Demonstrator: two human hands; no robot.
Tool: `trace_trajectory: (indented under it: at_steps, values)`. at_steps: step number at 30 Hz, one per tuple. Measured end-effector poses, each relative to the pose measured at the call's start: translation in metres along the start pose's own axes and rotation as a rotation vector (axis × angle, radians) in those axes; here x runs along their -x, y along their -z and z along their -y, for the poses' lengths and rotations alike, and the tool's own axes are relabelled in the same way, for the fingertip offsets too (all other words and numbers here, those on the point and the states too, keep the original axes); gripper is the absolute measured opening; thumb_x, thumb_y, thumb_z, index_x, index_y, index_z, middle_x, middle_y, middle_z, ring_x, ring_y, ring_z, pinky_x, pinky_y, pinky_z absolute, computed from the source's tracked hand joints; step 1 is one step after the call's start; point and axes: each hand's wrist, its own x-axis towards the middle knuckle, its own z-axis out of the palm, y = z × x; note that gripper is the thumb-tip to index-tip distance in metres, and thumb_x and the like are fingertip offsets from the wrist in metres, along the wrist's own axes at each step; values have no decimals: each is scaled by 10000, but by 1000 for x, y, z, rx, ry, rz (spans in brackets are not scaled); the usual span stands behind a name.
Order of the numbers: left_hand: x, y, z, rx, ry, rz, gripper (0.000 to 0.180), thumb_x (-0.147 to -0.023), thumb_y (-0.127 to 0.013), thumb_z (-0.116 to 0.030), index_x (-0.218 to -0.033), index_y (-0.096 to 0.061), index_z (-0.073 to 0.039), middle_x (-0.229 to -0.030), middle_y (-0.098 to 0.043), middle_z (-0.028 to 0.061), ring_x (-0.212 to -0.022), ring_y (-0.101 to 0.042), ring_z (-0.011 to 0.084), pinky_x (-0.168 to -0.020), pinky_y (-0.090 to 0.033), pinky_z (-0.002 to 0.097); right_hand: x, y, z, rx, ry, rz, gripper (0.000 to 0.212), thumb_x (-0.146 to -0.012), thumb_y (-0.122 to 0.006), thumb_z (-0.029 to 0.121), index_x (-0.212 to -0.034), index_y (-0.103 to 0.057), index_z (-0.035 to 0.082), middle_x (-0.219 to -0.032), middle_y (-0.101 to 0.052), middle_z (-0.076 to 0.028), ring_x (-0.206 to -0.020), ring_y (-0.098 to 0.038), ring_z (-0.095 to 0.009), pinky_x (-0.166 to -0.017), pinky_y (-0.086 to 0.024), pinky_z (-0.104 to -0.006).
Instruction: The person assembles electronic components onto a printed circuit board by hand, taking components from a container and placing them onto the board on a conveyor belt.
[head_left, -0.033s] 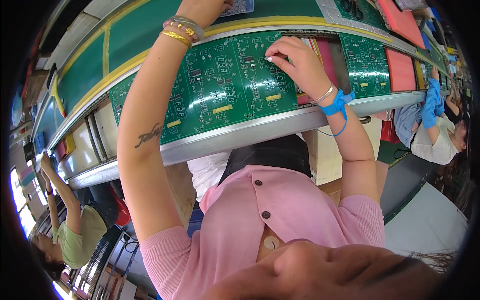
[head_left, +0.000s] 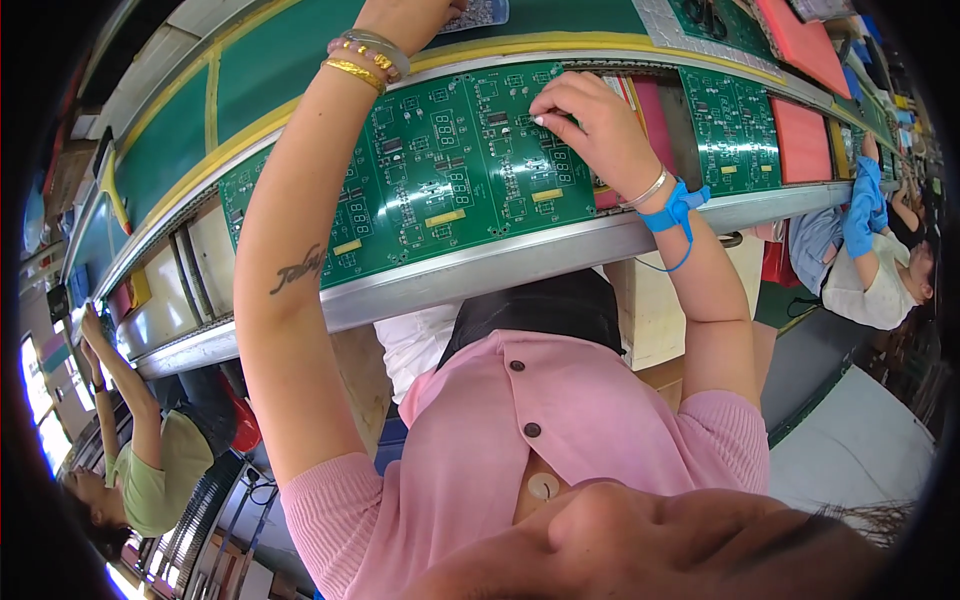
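A large green circuit board [head_left: 420, 215] with several display outlines and yellow parts lies across the metal rails in front of me. Over its right half is my right hand [head_left: 600, 130], its thumb and forefinger drawn together close to the board. Whatever they pinch, if anything, is too small to make out. My left hand [head_left: 405, 22] reaches past the board to the top edge of the picture. It is beside a blue tray [head_left: 503, 14] of small parts, and most of its fingers are cut off or hidden. A blue wrist strap [head_left: 675, 208] circles my right wrist.
A second green board [head_left: 735, 150] lies farther right on the rails, beside a red-pink panel [head_left: 803, 145]. The front metal rail [head_left: 480, 255] runs between me and the boards. Black-handled scissors [head_left: 705, 18] lie at the back right. Other people sit at both sides.
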Motion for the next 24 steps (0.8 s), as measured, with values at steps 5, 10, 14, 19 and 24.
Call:
trace_trajectory:
  at_steps: [5, 10, 14, 19, 24]
  values:
    - [0, 10, -2, 264, -157, -141, 101, -750, -644, -149, -793, -706, -81, -804, -664, 158, -792, -642, 321, -702, -513, 418, -1, -6, -1, 131, 185, 35, 107, -753, -666, 73, -852, -626, 63, -868, -547, -45, -859, -527, -254, -755, -469, -352]
    - [-6, 24, -11, -1, -6, 23, 120, -736, -611, -139, -754, -695, -55, -791, -662, 177, -765, -644, 336, -703, -514, 426, -1, -7, -2, 155, 216, 49, 118, -739, -666, 57, -846, -617, 55, -864, -533, -56, -850, -517, -255, -751, -468, -346]
    - [-8, 33, -12, 62, 122, 1, 147, -716, -579, -128, -749, -684, -31, -802, -659, 192, -747, -642, 346, -699, -514, 429, -1, -7, -2, 216, 255, 54, 130, -731, -663, 46, -849, -608, 54, -870, -526, -56, -854, -514, -249, -745, -471, -339]
    - [4, 36, -14, 164, 56, -155, 140, -719, -579, -114, -759, -679, -25, -802, -658, 197, -739, -643, 344, -693, -515, 432, -1, -9, 0, 207, 245, 50, 119, -734, -649, 37, -841, -600, 53, -867, -523, -53, -852, -509, -245, -743, -471, -332]
    - [39, 46, -25, 443, 117, -128, 108, -773, -622, -86, -840, -683, -27, -847, -655, 126, -811, -637, 267, -745, -509, 369, 0, -8, 0, 207, 244, 58, 121, -728, -645, 37, -838, -597, 52, -859, -520, -54, -850, -506, -240, -743, -470, -327]
